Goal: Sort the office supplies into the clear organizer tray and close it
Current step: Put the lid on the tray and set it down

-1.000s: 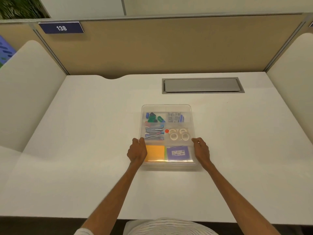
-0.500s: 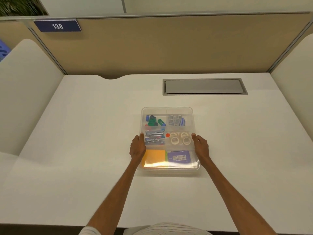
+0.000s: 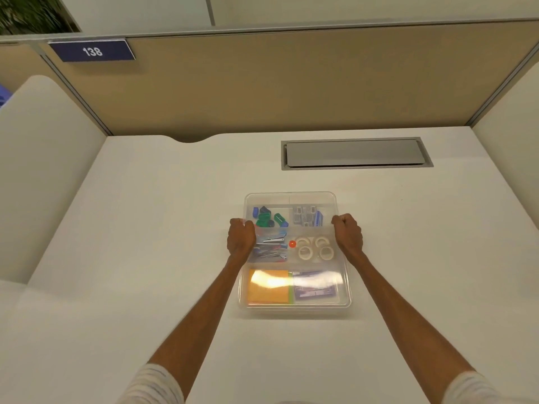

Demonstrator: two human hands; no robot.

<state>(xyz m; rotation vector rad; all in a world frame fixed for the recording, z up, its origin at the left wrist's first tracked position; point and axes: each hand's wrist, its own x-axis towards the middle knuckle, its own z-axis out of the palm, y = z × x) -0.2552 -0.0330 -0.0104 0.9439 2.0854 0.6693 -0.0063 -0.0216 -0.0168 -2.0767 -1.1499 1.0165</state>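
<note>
The clear organizer tray (image 3: 294, 309), lying mid-bench (image 3: 145, 228) with supplies sorted into its compartments, is being gripped farther up its sides than a second ago. The left hand (image 3: 240, 239) and right hand (image 3: 348, 234) are being slid from its near third toward its far corners, fingers (image 3: 339, 221) curled closed over the side rims. The lid (image 3: 316, 279) is apparently being pressed shut edge by edge, so closing is judged nearly done. Room for moving is being left on every side of the tray; the cable hatch (image 3: 354, 154) beyond it is lying well apart.

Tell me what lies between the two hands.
Head view: the clear organizer tray fills the gap between left hand and right hand; its middle row holds blue-and-silver metal pieces, a red ball and four tape rolls.
</note>
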